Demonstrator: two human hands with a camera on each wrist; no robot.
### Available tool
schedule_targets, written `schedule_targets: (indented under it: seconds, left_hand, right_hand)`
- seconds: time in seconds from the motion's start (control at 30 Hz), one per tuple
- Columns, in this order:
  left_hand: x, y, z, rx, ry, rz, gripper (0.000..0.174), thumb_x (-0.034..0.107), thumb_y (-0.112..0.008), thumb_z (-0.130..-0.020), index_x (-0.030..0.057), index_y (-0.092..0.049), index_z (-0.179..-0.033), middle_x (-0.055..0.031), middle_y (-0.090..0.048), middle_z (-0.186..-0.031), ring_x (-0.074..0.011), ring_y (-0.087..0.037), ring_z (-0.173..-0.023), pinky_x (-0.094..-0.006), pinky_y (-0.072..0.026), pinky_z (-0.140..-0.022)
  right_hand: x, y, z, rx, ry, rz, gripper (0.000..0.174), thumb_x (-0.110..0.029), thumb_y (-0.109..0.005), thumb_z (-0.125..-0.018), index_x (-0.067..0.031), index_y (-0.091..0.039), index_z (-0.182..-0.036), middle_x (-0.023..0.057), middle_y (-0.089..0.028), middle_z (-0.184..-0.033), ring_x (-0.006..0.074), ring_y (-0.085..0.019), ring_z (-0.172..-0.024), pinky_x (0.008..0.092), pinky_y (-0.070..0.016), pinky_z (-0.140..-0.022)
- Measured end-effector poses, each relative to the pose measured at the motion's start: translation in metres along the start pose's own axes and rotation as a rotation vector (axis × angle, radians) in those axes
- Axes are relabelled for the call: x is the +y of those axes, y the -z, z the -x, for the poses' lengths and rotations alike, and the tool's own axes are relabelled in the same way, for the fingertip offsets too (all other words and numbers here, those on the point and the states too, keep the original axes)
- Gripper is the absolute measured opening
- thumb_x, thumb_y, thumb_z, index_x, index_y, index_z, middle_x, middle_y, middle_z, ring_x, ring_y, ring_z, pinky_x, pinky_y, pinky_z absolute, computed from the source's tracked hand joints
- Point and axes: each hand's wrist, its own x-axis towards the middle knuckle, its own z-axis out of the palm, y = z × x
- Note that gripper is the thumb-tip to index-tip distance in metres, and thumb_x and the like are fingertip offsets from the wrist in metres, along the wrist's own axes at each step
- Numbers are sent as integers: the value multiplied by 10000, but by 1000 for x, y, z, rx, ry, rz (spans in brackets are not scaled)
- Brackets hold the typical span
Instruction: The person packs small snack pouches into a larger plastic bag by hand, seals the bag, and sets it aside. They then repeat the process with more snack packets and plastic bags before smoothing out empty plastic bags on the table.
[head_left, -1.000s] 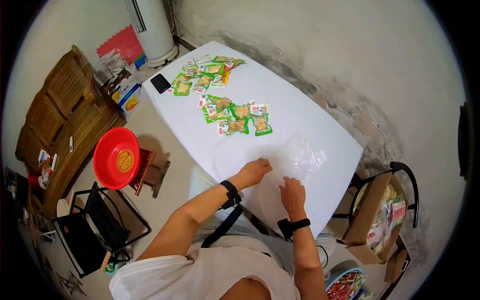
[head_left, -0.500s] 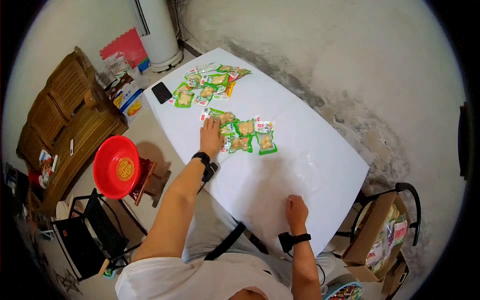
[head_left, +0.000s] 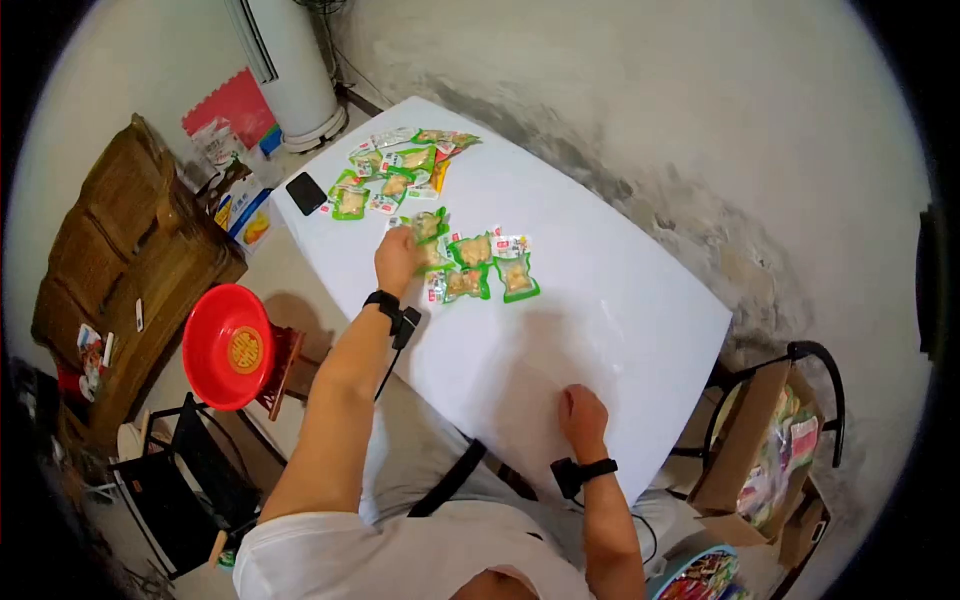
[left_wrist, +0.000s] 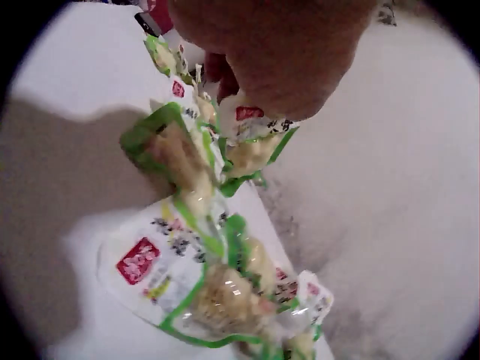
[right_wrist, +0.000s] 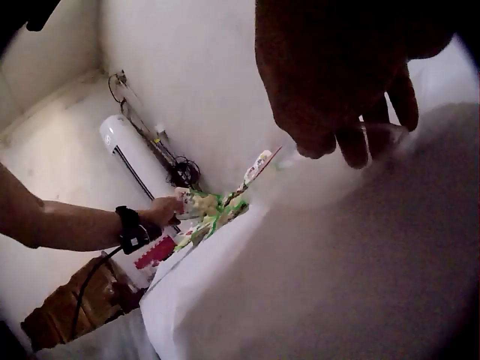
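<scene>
On the white-covered table (head_left: 650,370), my left hand (head_left: 397,262) is at the near group of green-edged snack packets (head_left: 470,283). It pinches one snack packet (left_wrist: 251,156) by the white printed end; the right wrist view shows that packet (right_wrist: 199,205) raised at the fingertips. The other packets of this group lie beside and below it, some overlapping. My right hand (head_left: 583,420) is low over the near part of the table, fingers curled. Between those fingers shows the edge of a clear plastic bag (right_wrist: 379,135), whose sheen lies faintly on the white cover ahead.
Farther back on the table are a second pile of snack packets (head_left: 405,165) and a black phone (head_left: 306,193). A red basin (head_left: 228,345) stands left of the table. At the right are a carton of packets (head_left: 740,455) and a blue-rimmed tub (head_left: 690,570).
My left hand has gone from beside the clear bag out to the near packet group and now grips a packet. My right hand has stayed near its place, its fingers curling in.
</scene>
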Motion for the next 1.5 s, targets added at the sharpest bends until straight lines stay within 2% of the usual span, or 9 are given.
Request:
schedule_targets:
  seconds: [0.1, 0.33, 0.47, 0.93, 1.0, 1.07, 1.37, 1.43, 1.5]
  left_hand:
    - [13, 40, 12, -64, 536, 812, 241, 223, -464, -907, 59, -522, -740, -14, -490, -702, -84, -440, -569, -270, -422, -503]
    - [82, 107, 126, -415, 975, 1115, 99, 178, -482, -901, 92, -533, -903, 27, -494, -728, -76, -507, -627, -227, -481, -554]
    - [128, 113, 192, -512, 1058, 1460, 107, 109, -452, -906, 83, -542, -959, -12, -597, -893, -122, -617, -824, -255, -518, -673]
    - [176, 34, 221, -400, 1213, 1718, 180, 28, -363, -922, 41, -489, -1050, -95, -580, -1027, -177, -605, -859, -293, -518, -765]
    - [171, 30, 225, -740, 1061, 2031, 240, -7, -345, -885, 75, -517, -1031, -49, -588, -923, -147, -571, -804, -236, -483, -740]
    - [183, 24, 222, -591, 1208, 1994, 265, -29, -329, -868, 68, -513, -1032, -65, -582, -951, -158, -570, -810, -239, -480, -719]
    - [200, 40, 198, -706, 1134, 1951, 214, 174, -382, -937, 37, -504, -1047, -72, -574, -963, -190, -565, -834, -321, -480, -767]
    - [195, 10, 208, -663, 1410, 1891, 228, 221, -395, -944, 49, -505, -1046, -77, -576, -954, -194, -560, -822, -328, -478, -755]
    - [193, 5, 211, -686, 1368, 1880, 232, 233, -398, -945, 51, -509, -1036, -77, -573, -940, -197, -556, -814, -334, -477, -732]
  right_hand:
    - [-6, 2, 0, 44, -19, -70, 132, -187, -556, -828, -58, -585, -832, 119, -570, -797, 311, -560, -737, 414, -462, -647]
    - [-16, 7, 0, 66, -126, -216, 159, -197, -555, -834, -50, -608, -803, 109, -563, -810, 307, -568, -733, 403, -468, -657]
    - [-19, 0, 2, 95, -93, -210, 159, -214, -550, -840, -76, -628, -854, 109, -562, -799, 302, -572, -707, 402, -471, -634]
    - [-68, -11, 9, 166, 295, -230, 190, -158, -575, -812, -112, -649, -981, 85, -545, -730, 270, -557, -666, 365, -449, -554]
    - [-80, -1, 10, 87, 353, -203, 205, -144, -580, -795, -116, -649, -985, 85, -554, -742, 272, -556, -688, 365, -451, -572]
    - [-86, 7, 12, 50, 324, -187, 214, -126, -582, -779, -115, -649, -982, 88, -569, -760, 271, -568, -716, 358, -461, -603]
    - [-80, 5, 18, -12, 313, -397, 232, -68, -545, -785, -81, -640, -997, 104, -617, -877, 277, -589, -792, 340, -480, -685]
    - [-72, -11, 20, 74, 379, -532, 227, -66, -538, -803, -69, -641, -1006, 113, -618, -911, 273, -593, -816, 333, -475, -717]
    - [-74, -4, 21, 52, 373, -571, 237, -84, -536, -800, -76, -634, -1016, 107, -614, -950, 275, -585, -863, 343, -471, -746]
